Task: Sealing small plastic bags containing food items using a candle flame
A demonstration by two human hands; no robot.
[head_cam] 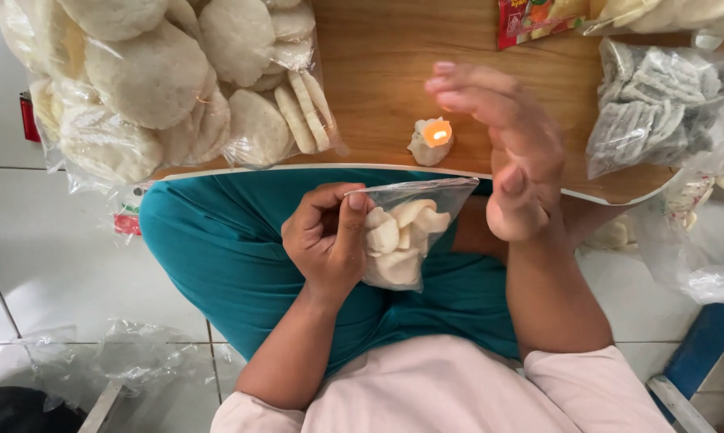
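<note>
Down at the centre of the frame, the left hand (326, 240) pinches the top edge of a small clear bag (406, 232) of pale crackers, its grip clamped on the plastic with thumb and fingers pressed together. The bag rests over the person's teal-clad lap, just below the desk (378, 72) edge. Right of centre, the right hand (510, 152) hovers open above the desk, fingers spread apart and holding nothing, close beside a small lit candle (432, 140) standing on the wood. At the upper left lies a large clear sack of round white crackers (161, 80); at the upper right sits a bag of grey strip-shaped crackers (659, 104). White floor tiles show at the lower left.
</note>
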